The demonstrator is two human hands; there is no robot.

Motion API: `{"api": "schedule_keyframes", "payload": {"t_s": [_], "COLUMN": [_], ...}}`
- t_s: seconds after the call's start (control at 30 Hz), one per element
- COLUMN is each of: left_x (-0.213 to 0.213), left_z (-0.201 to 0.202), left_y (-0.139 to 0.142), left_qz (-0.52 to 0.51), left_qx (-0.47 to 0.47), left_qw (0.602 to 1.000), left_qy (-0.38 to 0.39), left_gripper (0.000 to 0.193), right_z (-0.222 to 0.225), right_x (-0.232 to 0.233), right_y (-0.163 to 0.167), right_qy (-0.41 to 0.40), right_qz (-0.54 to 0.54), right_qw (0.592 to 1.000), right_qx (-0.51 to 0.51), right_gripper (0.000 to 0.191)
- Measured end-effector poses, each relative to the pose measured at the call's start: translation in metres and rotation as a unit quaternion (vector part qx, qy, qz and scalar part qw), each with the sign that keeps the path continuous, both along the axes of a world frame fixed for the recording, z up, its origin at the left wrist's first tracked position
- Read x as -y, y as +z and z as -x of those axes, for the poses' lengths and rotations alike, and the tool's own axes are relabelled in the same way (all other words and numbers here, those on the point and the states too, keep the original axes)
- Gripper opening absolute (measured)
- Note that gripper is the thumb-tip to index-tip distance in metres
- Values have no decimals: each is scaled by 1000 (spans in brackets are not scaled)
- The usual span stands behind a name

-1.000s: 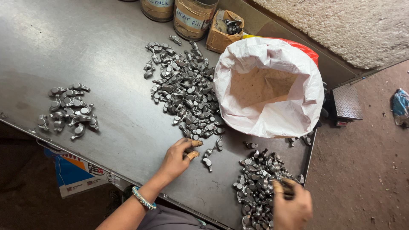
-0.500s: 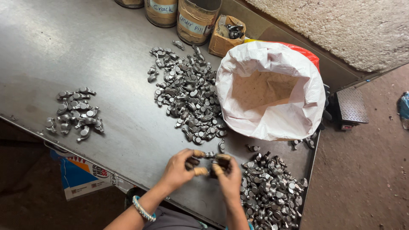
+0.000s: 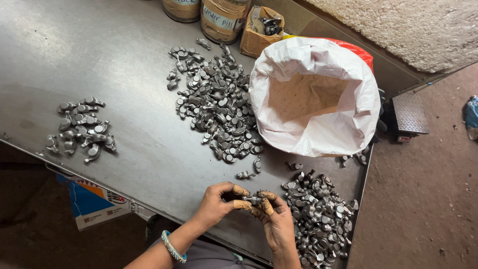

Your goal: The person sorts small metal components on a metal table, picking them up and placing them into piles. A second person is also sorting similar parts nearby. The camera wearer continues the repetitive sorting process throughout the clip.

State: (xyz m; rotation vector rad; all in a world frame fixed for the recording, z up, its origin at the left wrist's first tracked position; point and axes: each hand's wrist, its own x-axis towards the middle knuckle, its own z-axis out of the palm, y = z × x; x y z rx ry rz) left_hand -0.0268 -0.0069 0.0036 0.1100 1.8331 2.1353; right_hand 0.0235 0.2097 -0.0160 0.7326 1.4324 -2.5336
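The grey sheet-metal table (image 3: 99, 60) carries a large heap of small dark metal parts (image 3: 219, 104). Left hand (image 3: 215, 203) and right hand (image 3: 276, 224) fingers pinch one small grey metal piece (image 3: 253, 200) above the table's near edge; a loose pinch could drop it off the edge.

Bare table (image 3: 114, 55) lies open leftward; the sack (image 3: 314, 97) and parts piles (image 3: 216, 102) seemingly crowd the right.

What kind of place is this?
Likely a small metal-parts workshop, at a sorting bench: heaps of small grey metal parts on a steel-topped table, an open white woven sack, both hands holding one part.
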Motion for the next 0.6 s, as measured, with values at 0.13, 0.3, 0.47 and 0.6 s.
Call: {"api": "schedule_keyframes", "payload": {"t_s": [0.13,0.3,0.47,0.6], "left_x": [-1,-2,-3,8], "left_z": [-4,-7,-5,9], "left_y": [-5,-7,1,14], "left_qz": [-35,2,49,205], "left_qx": [18,14,-45,-155], "left_qw": [999,1000,998,966], "left_qy": [-4,-11,-23,-6], "left_gripper": [21,22,21,41], "right_z": [-1,-2,-3,-8], "right_x": [2,2,5,-15], "right_y": [1,2,14,49], "right_qy": [-4,-4,52,12], "right_qz": [-7,12,-37,-346], "right_qw": [1000,1000,998,938], "right_qx": [22,10,-18,5], "right_gripper": [22,22,25,20]}}
